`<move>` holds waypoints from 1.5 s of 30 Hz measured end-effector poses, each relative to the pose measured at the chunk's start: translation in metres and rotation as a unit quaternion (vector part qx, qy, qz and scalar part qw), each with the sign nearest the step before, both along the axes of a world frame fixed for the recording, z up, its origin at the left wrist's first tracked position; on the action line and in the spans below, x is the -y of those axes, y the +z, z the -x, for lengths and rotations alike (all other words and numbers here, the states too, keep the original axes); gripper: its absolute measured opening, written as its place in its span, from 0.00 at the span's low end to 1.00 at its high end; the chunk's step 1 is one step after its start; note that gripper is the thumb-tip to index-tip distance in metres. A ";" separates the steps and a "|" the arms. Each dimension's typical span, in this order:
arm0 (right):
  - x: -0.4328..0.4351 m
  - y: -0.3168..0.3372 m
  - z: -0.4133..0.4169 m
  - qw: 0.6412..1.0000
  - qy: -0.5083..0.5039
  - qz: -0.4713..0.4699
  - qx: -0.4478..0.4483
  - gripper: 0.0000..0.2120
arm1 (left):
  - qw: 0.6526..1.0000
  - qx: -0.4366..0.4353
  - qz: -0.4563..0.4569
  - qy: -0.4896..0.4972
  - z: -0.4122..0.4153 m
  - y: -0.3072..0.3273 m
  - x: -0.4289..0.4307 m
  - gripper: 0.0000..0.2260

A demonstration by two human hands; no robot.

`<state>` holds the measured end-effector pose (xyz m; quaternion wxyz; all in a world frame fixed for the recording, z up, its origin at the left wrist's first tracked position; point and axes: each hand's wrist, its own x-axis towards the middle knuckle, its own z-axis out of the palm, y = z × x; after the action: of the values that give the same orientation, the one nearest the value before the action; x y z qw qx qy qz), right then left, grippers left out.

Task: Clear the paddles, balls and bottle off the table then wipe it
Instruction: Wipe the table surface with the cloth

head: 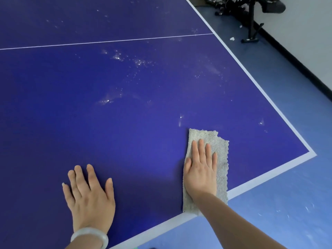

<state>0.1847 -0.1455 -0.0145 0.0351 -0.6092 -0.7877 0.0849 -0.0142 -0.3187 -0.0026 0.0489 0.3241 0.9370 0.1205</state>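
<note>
The dark blue table (125, 123) with white edge lines fills most of the view. My right hand (200, 169) lies flat, fingers together, pressing a folded grey cloth (220, 153) onto the table near its front right corner. My left hand (89, 196) rests flat on the bare surface to the left, fingers spread, a pale bangle on the wrist. White specks and wet smears (129, 60) dot the table beyond the cloth. No paddles, balls or bottle are in view.
A black stand with equipment (251, 20) sits on the blue floor (278, 203) beyond the table's right edge, near a white wall with dark skirting. Small white scraps (232, 39) lie on the floor by the stand.
</note>
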 end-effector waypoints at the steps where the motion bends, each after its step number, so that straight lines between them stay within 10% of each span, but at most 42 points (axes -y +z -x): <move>1: 0.000 0.001 0.000 1.000 -0.001 0.002 0.001 0.30 | 1.000 0.009 -0.009 0.004 0.002 -0.001 -0.001 0.32; 7: -0.001 0.002 0.002 1.000 -0.007 0.007 0.001 0.29 | 0.986 0.043 -0.084 -0.139 -0.023 0.007 -0.052 0.22; 19: -0.008 0.003 0.003 1.000 0.016 0.019 0.014 0.29 | 0.987 0.041 0.072 -0.141 -0.102 0.002 -0.121 0.31; 32: -0.084 0.014 -0.136 0.928 0.358 0.002 0.099 0.28 | 0.990 -0.034 0.080 -0.110 -0.109 -0.006 -0.126 0.31; 42: -0.119 0.010 0.003 0.864 0.499 0.017 0.064 0.27 | 0.989 -0.060 0.096 -0.097 -0.111 -0.003 -0.127 0.30; 45: -0.168 0.008 0.012 0.910 0.411 0.010 0.061 0.26 | 0.990 -0.052 0.100 -0.088 -0.111 -0.003 -0.127 0.30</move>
<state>0.1725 0.0223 -0.0064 -0.0573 -0.2361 -0.9680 0.0624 0.0972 -0.1922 -0.0055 0.0428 0.4048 0.9134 0.0045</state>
